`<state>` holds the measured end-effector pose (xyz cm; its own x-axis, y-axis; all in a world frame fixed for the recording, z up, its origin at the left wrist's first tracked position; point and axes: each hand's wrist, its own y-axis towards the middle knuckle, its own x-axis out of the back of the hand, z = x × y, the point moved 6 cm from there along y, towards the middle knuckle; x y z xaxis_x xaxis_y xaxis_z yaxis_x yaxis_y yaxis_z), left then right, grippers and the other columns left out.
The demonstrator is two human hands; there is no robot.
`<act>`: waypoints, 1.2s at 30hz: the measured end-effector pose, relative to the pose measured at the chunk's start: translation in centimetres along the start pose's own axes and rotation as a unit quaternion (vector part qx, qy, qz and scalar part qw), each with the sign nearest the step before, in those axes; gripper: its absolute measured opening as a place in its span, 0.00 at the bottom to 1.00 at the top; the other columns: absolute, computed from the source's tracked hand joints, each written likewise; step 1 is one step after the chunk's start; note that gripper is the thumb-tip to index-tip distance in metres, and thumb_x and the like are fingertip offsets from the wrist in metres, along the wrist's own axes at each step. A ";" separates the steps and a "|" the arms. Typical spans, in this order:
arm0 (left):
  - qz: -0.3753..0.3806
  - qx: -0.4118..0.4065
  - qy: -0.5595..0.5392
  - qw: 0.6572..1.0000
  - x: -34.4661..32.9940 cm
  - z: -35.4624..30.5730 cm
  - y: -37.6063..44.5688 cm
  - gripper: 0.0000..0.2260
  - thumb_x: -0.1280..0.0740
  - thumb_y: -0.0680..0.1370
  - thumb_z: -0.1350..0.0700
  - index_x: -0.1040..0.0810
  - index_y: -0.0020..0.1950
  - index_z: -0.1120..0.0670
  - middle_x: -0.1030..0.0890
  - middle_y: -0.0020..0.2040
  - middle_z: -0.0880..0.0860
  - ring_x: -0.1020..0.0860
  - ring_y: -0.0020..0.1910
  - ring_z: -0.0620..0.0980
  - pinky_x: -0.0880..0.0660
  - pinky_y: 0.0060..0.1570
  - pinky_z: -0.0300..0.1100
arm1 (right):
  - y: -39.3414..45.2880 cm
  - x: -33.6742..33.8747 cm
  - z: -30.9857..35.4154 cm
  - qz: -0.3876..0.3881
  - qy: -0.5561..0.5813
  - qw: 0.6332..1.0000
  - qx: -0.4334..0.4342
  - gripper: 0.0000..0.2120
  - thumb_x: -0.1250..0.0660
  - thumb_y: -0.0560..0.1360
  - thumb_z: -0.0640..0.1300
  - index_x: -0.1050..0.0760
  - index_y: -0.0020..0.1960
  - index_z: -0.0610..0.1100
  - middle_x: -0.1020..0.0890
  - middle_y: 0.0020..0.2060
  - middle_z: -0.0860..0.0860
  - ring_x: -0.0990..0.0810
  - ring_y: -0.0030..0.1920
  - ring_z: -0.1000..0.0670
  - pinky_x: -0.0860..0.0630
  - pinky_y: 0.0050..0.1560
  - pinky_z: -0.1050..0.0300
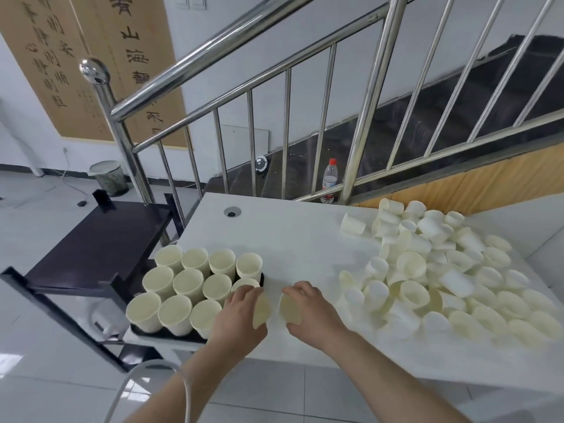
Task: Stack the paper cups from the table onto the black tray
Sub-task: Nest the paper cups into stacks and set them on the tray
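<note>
Paper cups sit in two groups on the white table (pixel 293 239): upright cups packed in rows on the black tray (pixel 171 333), and a loose heap (pixel 442 270) of cups lying on their sides and tumbled over one another.

The left hand (pixel 241 319) grips one paper cup (pixel 262 309), fingers curled over its rim and thumb below, with the cup tipped so its mouth faces the other hand. The right hand (pixel 311 309) holds a second cup (pixel 290 308) the same way, fingers wrapped over the top and mouth turned toward the left-hand cup. The two cups are just beside each other, mouths nearly facing, a narrow gap between them.

Just outward of the left hand stands the tray, at the table's near corner, its cups touching one another; the nearest row is partly hidden behind the left hand. Outward of the right hand lies the heap, near the wrist but apart from it.

Beyond the hands, a round cable hole (pixel 232 212) is set in the tabletop. A steel stair railing (pixel 274 87) rises behind the table, with a plastic bottle (pixel 329 181) standing behind its bars.
</note>
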<state>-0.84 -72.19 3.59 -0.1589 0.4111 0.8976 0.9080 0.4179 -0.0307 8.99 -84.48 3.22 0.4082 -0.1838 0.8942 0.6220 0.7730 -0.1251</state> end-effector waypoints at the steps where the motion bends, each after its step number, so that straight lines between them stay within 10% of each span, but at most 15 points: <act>1: -0.003 0.002 0.002 1.000 0.4 0.4 -0.1 0.31 0.33 0.74 0.51 0.41 0.75 0.48 0.39 0.73 0.46 0.37 0.70 0.50 0.30 0.60 0.41 | 0.2 -0.1 0.5 0.003 -0.001 1.000 0.003 0.31 0.32 0.73 0.44 0.38 0.74 0.52 0.38 0.68 0.55 0.36 0.68 0.50 0.26 0.58 0.53; 36: 0.108 -0.012 0.040 0.993 0.7 13.3 2.5 0.28 0.31 0.73 0.50 0.36 0.72 0.46 0.34 0.69 0.45 0.35 0.68 0.48 0.28 0.58 0.43 | 5.9 -8.8 7.6 0.080 -0.041 0.994 -0.056 0.33 0.32 0.72 0.46 0.39 0.75 0.51 0.36 0.68 0.52 0.35 0.68 0.49 0.26 0.57 0.52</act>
<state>-3.81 -60.06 -1.69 0.0715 0.4230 0.9033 0.9266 0.3071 -0.2172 4.00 -73.66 -2.10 0.4550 -0.0099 0.8904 0.6261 0.7146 -0.3120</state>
